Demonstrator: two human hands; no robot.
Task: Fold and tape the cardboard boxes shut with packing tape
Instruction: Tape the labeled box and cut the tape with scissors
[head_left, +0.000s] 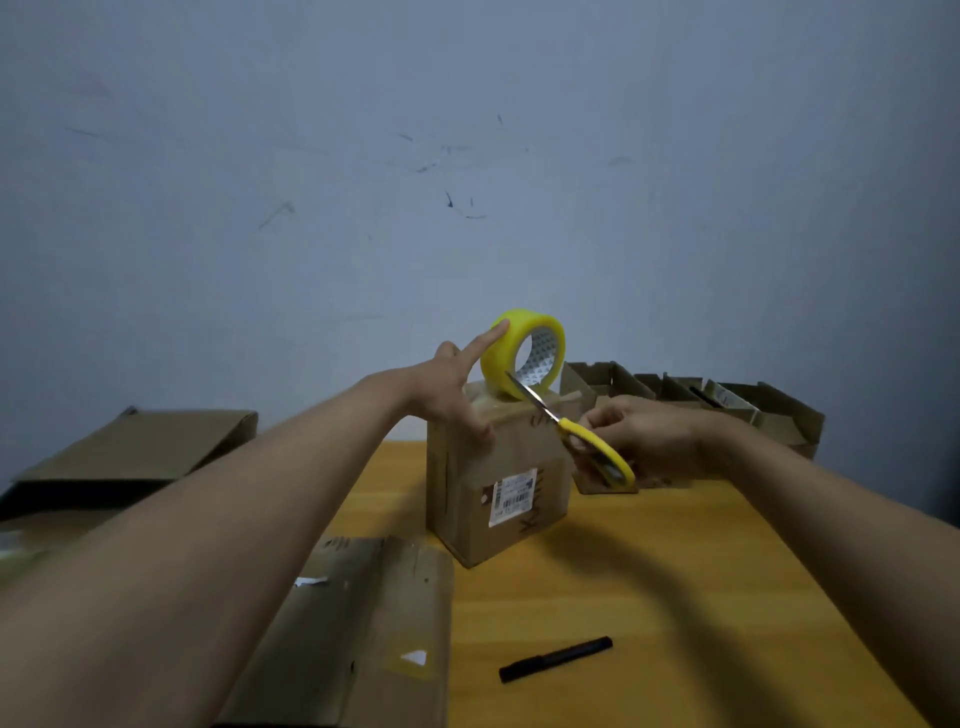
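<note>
Flat box, far left: a flattened brown cardboard box (140, 447) lies at the left edge, not yet folded. It looks light and bends easily; I would take it by the edges.
Flat box, near: a second flattened brown cardboard piece (358, 623) with old tape marks lies on the yellow wooden surface (675, 597), near the person.
Left hand: the left hand (447, 392) rests on the top left edge of the standing box; the index finger is straight and touches the tape roll, the other fingers lie flat and grip nothing.
Tape roll: the yellow round roll of packing tape (511, 345) stands on its edge on top of the box. It is light and can roll away, so the finger steadies it. The tape is thin and sticky; I judge it must stay tight for a clean cut.
Standing box: the small closed brown cardboard box with a white label (493, 493) stands in the middle. It seems light and may slide under pressure.
Scissors: the yellow-handled metal scissors (571, 431) point their blades at the bottom of the roll.
Right hand: the right hand (639, 441) has its fingers curled around the scissors handles.
Marker: a black marker pen (555, 659) lies near, on the surface.
Open boxes, far right: open brown cardboard boxes (737, 405) wait behind the right hand.
</note>
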